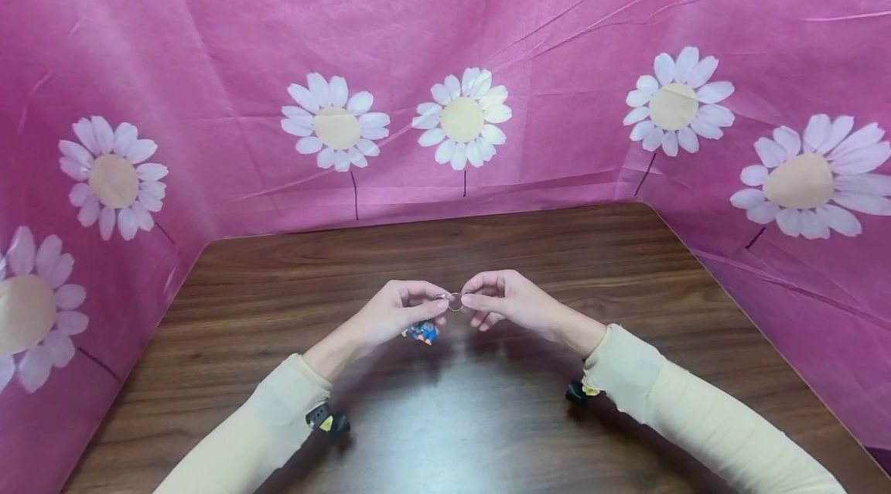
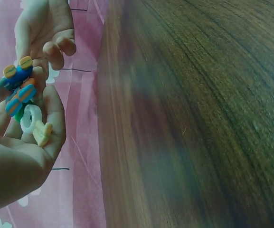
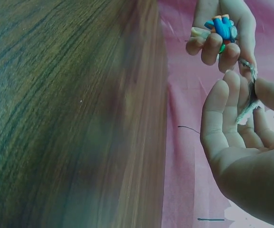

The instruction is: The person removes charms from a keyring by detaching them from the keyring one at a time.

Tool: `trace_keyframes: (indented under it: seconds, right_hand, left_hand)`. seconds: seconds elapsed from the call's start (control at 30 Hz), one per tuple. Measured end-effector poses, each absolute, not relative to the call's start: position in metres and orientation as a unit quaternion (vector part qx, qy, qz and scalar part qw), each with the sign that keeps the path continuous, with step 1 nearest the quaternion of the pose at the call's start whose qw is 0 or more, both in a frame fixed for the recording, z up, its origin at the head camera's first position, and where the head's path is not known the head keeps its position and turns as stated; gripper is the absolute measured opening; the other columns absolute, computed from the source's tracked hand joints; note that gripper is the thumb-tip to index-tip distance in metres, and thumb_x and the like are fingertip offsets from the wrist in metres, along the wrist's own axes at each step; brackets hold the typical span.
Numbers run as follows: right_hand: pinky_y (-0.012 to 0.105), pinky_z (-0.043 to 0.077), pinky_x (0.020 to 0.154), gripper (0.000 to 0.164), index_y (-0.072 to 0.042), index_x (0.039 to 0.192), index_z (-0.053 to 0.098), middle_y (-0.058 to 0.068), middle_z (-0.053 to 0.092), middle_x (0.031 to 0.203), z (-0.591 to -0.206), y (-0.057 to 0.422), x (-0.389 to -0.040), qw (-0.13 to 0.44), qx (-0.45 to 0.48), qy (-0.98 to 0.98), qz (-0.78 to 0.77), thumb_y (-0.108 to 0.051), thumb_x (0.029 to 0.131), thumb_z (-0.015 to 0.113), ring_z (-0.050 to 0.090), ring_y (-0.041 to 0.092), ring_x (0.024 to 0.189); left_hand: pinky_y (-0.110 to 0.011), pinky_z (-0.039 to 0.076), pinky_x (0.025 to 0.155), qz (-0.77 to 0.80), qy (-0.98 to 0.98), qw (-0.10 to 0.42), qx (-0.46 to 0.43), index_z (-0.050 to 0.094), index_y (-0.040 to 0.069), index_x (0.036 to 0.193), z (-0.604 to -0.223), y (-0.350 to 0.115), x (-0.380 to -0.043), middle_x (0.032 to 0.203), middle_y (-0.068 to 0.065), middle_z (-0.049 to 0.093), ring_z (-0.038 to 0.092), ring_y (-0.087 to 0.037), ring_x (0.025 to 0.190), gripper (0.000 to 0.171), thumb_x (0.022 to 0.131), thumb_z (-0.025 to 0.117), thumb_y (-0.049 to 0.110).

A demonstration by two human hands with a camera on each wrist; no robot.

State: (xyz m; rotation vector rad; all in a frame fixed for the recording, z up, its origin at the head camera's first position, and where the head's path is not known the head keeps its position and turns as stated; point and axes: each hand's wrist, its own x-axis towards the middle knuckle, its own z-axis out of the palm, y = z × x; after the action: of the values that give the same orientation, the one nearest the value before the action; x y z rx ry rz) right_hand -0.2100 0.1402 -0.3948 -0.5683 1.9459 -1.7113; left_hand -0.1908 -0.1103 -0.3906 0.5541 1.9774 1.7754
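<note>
A keychain is stretched between both hands, above the brown table. My left hand (image 1: 397, 312) pinches its small metal end with thumb and forefinger. My right hand (image 1: 518, 304) pinches the opposite side of the thin metal split ring (image 1: 455, 311). Below the left fingers dangles a small blue charm (image 1: 423, 333) with orange bits. In the left wrist view, the blue figure (image 2: 23, 74) shows yellow-orange feet, beside a white loop (image 2: 31, 118) and a pale yellow piece (image 2: 42, 134). The right wrist view has the ring edge-on, between right thumb and fingers.
The wood-grain table (image 1: 278, 401) spreads under both arms. Pink cloth (image 1: 557, 30) printed with white daisies rises along its back and sides. Each sleeved forearm carries a small black wrist camera, one on the left (image 1: 329, 421) and one on the right (image 1: 579, 392).
</note>
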Motion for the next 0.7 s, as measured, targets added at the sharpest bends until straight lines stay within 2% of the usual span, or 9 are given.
trace_keyframes:
  seconds: [0.13, 0.27, 0.37, 0.57, 0.7]
  right_hand:
    - [0.051, 0.06, 0.079, 0.026, 0.006, 0.116, 0.063, 0.011, 0.071, 0.101, -0.3953, 0.1401, -0.2111, 0.243, -0.209, 0.707, -0.631, -0.015, 0.101, 0.065, 0.071, 0.029, 0.084]
    - [0.041, 0.062, 0.074, 0.031, 0.012, 0.119, 0.058, 0.009, 0.07, 0.097, -0.3961, 0.1402, -0.2115, 0.242, -0.215, 0.703, -0.633, -0.014, 0.103, 0.061, 0.07, 0.028, 0.083]
    - [0.042, 0.062, 0.074, 0.035, 0.016, 0.121, 0.055, 0.008, 0.069, 0.095, -0.3967, 0.14, -0.2114, 0.242, -0.213, 0.701, -0.636, -0.014, 0.103, 0.06, 0.07, 0.025, 0.081]
    - [0.042, 0.062, 0.075, 0.027, 0.007, 0.115, 0.064, 0.011, 0.07, 0.092, -0.3964, 0.1392, -0.2098, 0.257, -0.208, 0.7, -0.633, -0.016, 0.101, 0.064, 0.068, 0.021, 0.076]
    - [0.043, 0.061, 0.076, 0.028, 0.008, 0.112, 0.065, 0.011, 0.069, 0.089, -0.3966, 0.138, -0.2094, 0.265, -0.211, 0.699, -0.63, -0.017, 0.098, 0.069, 0.067, 0.021, 0.075]
  left_hand:
    - [-0.025, 0.058, 0.065, 0.634, 0.715, 0.211, 0.205, 0.069, -0.001, 0.12, -0.3922, -0.1093, -0.1918, 0.096, -0.017, 0.073, 0.071, -0.022, 0.084, 0.027, 0.099, 0.067, 0.016]
    - [-0.025, 0.058, 0.064, 0.627, 0.72, 0.211, 0.21, 0.069, -0.002, 0.119, -0.393, -0.1093, -0.1918, 0.095, -0.018, 0.073, 0.069, -0.015, 0.077, 0.026, 0.098, 0.068, 0.014]
    - [-0.025, 0.058, 0.063, 0.625, 0.722, 0.212, 0.209, 0.069, -0.003, 0.118, -0.3934, -0.11, -0.1914, 0.095, -0.02, 0.073, 0.068, -0.013, 0.072, 0.026, 0.097, 0.069, 0.013]
    - [-0.024, 0.056, 0.059, 0.624, 0.729, 0.197, 0.202, 0.071, -0.001, 0.114, -0.3929, -0.1094, -0.1905, 0.091, -0.013, 0.075, 0.067, -0.013, 0.071, 0.025, 0.097, 0.07, 0.016]
    - [-0.024, 0.055, 0.059, 0.626, 0.73, 0.188, 0.201, 0.072, 0.0, 0.113, -0.3935, -0.109, -0.1907, 0.089, -0.009, 0.074, 0.068, -0.013, 0.071, 0.023, 0.097, 0.071, 0.017]
